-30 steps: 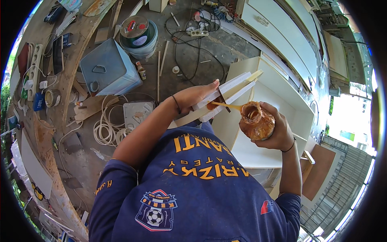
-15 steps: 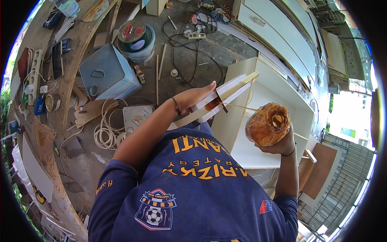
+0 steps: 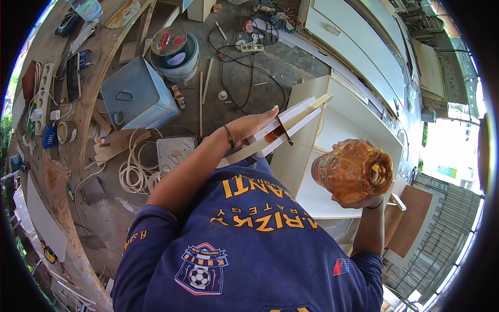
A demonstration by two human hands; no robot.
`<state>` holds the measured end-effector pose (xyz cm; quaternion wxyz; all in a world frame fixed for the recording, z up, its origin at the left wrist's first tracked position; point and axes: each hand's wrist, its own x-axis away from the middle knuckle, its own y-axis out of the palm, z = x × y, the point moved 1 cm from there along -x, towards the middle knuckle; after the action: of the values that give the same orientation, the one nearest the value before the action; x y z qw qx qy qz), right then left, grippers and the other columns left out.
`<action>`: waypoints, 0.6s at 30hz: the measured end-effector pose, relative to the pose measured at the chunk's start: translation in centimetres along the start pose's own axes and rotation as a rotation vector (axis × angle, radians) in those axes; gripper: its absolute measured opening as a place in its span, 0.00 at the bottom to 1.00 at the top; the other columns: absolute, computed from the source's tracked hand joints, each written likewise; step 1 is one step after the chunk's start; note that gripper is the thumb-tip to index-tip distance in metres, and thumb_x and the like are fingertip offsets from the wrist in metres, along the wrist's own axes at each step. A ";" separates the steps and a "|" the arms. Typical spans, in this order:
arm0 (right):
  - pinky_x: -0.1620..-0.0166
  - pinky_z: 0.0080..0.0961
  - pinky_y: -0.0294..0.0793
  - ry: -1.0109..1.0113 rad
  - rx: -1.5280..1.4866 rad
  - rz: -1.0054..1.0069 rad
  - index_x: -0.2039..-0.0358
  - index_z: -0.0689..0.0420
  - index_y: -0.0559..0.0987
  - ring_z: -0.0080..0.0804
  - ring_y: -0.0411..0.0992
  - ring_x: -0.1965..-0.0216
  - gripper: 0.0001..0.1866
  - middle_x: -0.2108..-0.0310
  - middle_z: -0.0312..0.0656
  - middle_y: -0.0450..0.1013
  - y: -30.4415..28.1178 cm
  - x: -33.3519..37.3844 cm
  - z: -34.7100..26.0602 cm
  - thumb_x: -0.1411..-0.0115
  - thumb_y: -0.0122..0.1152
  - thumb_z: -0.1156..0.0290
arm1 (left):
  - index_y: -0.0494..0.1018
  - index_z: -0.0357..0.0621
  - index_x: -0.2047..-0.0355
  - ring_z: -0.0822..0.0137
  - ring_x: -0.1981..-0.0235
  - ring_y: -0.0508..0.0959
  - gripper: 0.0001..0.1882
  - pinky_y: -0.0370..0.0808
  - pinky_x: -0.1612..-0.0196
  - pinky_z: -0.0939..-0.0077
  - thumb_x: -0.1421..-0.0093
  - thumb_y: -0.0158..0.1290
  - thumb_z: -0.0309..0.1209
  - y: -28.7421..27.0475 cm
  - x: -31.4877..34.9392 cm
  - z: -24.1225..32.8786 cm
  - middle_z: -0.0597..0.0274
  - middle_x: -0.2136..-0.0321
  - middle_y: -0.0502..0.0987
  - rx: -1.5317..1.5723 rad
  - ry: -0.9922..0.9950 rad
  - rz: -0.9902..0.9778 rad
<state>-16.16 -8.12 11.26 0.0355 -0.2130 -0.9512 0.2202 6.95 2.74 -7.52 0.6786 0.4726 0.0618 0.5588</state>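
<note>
My left hand (image 3: 252,126) is closed at the near end of some long white board strips (image 3: 299,123), thumb on top and other fingers hidden. A pale edging strip (image 3: 241,153) runs between them. Across the strips stands a thin dark brown plate (image 3: 284,130) with a blob of amber glue (image 3: 272,136) against it. In my right hand (image 3: 364,202) is a bottle (image 3: 348,171) crusted with amber glue, its open mouth (image 3: 379,174) facing right. A thin thread of glue (image 3: 314,149) stretches between the plate and the bottle.
Under the bottle stands an open white cabinet box (image 3: 358,122). White panels (image 3: 358,36) lie beyond it. To the left are a blue-grey metal can (image 3: 138,93), a bucket (image 3: 179,65), coiled white cable (image 3: 136,169) and a cluttered wooden bench (image 3: 96,67). Black cords (image 3: 253,67) trail over the floor.
My right hand has tipped the bottle, swinging its mouth to the right and slightly down, away from the strips. The glue thread is thinner. My left hand has hardly moved.
</note>
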 end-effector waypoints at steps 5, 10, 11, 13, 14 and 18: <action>0.47 0.31 0.69 0.047 -0.203 0.021 0.47 0.63 0.64 0.33 0.70 0.52 0.51 0.53 0.47 0.69 1.3 -1.1 -1.3 0.73 0.79 0.61 | 0.70 0.42 0.56 0.63 0.75 0.79 0.37 0.77 0.72 0.71 0.40 0.33 0.64 0.1 -0.8 0.0 0.56 0.70 0.76 0.004 0.017 -0.029; 0.50 0.31 0.72 0.112 -0.446 0.021 0.53 0.65 0.70 0.33 0.72 0.54 0.36 0.55 0.48 0.71 2.2 -2.3 -2.7 0.58 0.71 0.57 | 0.70 0.42 0.56 0.62 0.75 0.79 0.37 0.78 0.71 0.70 0.41 0.34 0.64 0.1 -1.4 0.0 0.55 0.70 0.76 0.007 0.004 -0.014; 0.50 0.31 0.73 0.111 -0.457 0.017 0.53 0.65 0.70 0.33 0.72 0.54 0.33 0.55 0.49 0.71 2.2 -2.3 -2.8 0.54 0.68 0.57 | 0.70 0.42 0.56 0.62 0.76 0.79 0.37 0.78 0.72 0.70 0.41 0.34 0.64 0.1 -1.4 0.0 0.55 0.70 0.76 0.007 0.001 -0.006; 0.51 0.31 0.74 0.104 -0.463 0.012 0.53 0.66 0.70 0.33 0.72 0.54 0.30 0.55 0.49 0.71 2.1 -2.4 -2.9 0.49 0.64 0.57 | 0.70 0.42 0.57 0.62 0.76 0.79 0.36 0.78 0.72 0.70 0.41 0.34 0.64 0.0 -1.5 0.0 0.55 0.70 0.76 0.003 0.004 0.001; 0.50 0.33 0.74 0.113 -0.457 0.001 0.52 0.65 0.70 0.35 0.72 0.54 0.30 0.54 0.50 0.71 1.9 -2.4 -2.9 0.49 0.64 0.57 | 0.70 0.42 0.57 0.62 0.76 0.79 0.36 0.78 0.72 0.70 0.41 0.34 0.64 -0.1 -1.6 -0.2 0.55 0.70 0.76 0.006 0.008 0.006; 0.50 0.40 0.73 0.065 -0.588 0.044 0.50 0.63 0.69 0.42 0.70 0.51 0.29 0.53 0.53 0.69 2.0 -2.1 -2.4 0.48 0.64 0.58 | 0.70 0.43 0.57 0.62 0.76 0.79 0.36 0.78 0.72 0.69 0.41 0.34 0.64 -0.3 -1.8 -0.4 0.56 0.70 0.76 0.009 -0.002 0.006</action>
<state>-13.11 -6.40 12.64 -0.0023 -0.2418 -0.9677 -0.0710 6.31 1.49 -8.76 0.6750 0.4764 0.0621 0.5600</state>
